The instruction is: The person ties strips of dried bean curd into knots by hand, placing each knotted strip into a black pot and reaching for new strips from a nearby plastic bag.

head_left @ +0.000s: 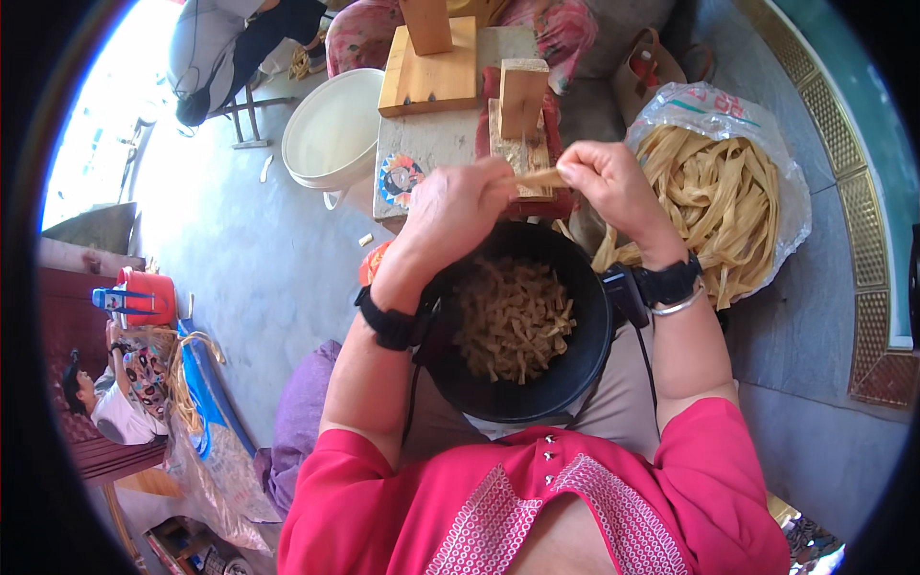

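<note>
Between my two hands a flat tan strip (539,178) is stretched, above the far rim of a black bowl. My left hand (452,204) has its fingers closed round the strip's left end. At the other end, my right hand (610,184) pinches it between thumb and fingertips. The black bowl (596,278) rests at my lap and contains many short tan pieces (522,321) that look knotted. Long tan strips (714,192) lie heaped in a clear plastic bag (791,206) to the right of my right hand.
Beyond my hands, a low bench (393,144) bears an upright wooden block (522,96) and a wooden board (431,81). A white bucket (311,177) stands left of it. Purple cloth (305,388) lies by my left elbow. Another person (125,407) sits far left, near a red bucket (153,292).
</note>
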A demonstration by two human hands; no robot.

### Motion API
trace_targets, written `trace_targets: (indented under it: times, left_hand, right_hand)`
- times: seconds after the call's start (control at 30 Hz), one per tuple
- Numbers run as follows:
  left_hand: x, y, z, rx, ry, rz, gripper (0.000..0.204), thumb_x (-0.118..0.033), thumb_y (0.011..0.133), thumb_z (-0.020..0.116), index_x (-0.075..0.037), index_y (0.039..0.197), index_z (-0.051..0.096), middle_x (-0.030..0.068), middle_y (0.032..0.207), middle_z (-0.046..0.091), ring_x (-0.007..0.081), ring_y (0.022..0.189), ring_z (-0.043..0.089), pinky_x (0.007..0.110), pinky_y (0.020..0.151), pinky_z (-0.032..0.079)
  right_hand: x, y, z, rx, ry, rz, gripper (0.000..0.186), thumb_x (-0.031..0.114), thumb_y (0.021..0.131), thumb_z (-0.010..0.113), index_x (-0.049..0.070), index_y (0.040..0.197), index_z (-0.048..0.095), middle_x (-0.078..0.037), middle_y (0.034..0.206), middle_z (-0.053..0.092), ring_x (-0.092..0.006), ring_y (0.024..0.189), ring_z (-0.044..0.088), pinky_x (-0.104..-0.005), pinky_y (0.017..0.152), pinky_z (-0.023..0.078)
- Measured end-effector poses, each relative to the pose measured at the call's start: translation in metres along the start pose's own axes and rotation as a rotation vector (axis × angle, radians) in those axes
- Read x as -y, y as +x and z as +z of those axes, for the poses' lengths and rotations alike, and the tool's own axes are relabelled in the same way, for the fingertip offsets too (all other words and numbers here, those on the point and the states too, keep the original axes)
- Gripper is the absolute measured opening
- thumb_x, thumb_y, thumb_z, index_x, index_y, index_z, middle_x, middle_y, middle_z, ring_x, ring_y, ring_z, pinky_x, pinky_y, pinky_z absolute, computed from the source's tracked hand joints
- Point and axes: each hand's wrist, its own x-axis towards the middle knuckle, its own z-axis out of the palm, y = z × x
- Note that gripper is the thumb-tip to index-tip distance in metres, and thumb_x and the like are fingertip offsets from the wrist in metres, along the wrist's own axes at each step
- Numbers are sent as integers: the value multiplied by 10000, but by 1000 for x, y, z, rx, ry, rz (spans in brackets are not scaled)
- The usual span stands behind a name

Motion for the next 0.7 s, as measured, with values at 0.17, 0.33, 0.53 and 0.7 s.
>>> trace_targets:
  times: [0.17, 0.33, 0.53, 0.7]
  left_hand:
    - [5, 28, 6, -310, 40, -124, 237, -292, 813, 582, -122, 970, 638, 133, 687, 623, 290, 669, 617, 381, 653, 454]
    - [14, 31, 15, -176, 170, -188, 292, -347, 820, 534, -102, 939, 642, 189, 767, 626, 382, 772, 601, 454, 684, 459]
    - [3, -18, 21, -132, -170, -67, 411, -391, 906, 433, -46, 1032, 618, 138, 695, 630, 281, 689, 620, 391, 651, 478]
    - [-10, -18, 35, -148, -999, -166, 438, -389, 969, 305, -22, 1072, 522, 78, 666, 575, 186, 463, 546, 263, 509, 471]
  right_hand:
    - [-11, 33, 22, -271, -114, -31, 150, 172, 803, 579, 31, 766, 616, -150, 589, 545, -243, 516, 541, -343, 518, 414]
    - [-37, 37, 24, -277, -622, 51, 185, 209, 762, 533, 49, 732, 619, -200, 709, 593, -382, 693, 585, -473, 632, 461]
    - [18, 1, 41, 60, 549, 450, 292, 242, 886, 527, 50, 685, 615, -35, 554, 548, -129, 437, 511, -261, 375, 378]
    - [24, -19, 60, 200, 1005, 417, 219, 216, 912, 519, 40, 804, 591, -23, 578, 530, -85, 423, 471, -213, 392, 371]
